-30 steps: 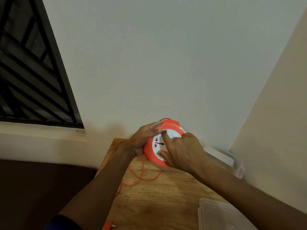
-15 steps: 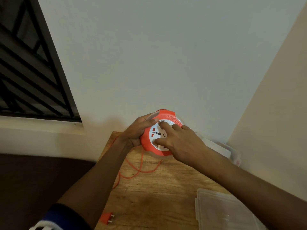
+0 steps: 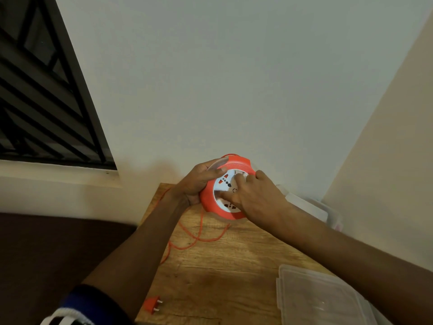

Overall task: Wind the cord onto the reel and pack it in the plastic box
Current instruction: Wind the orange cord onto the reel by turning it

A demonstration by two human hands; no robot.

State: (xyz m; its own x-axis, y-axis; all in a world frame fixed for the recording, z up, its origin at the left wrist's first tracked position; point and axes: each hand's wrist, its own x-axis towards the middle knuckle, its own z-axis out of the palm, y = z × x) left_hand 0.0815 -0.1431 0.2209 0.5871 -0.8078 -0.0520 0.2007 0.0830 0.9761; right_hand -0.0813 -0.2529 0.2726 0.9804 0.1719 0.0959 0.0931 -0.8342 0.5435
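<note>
An orange cord reel (image 3: 209, 200) with a white socket face is held tilted above the far end of the wooden table (image 3: 218, 273). My left hand (image 3: 195, 181) grips its left rim. My right hand (image 3: 255, 195) rests on the white face, fingers pressed into it. Loose orange cord (image 3: 199, 235) hangs from the reel and loops over the table, trailing off the left edge. The orange plug (image 3: 152, 304) lies near the table's front left edge. A clear plastic box (image 3: 323, 207) stands at the far right corner, partly hidden by my right arm.
A clear plastic lid (image 3: 314, 294) lies on the table at the front right. Walls close in behind and to the right. A barred window (image 3: 42, 90) is at the left, and a dark surface lies left of the table.
The fingers of my right hand have shifted around the reel's white face, and the socket markings have turned. The view has tilted down, bringing the plug into sight.
</note>
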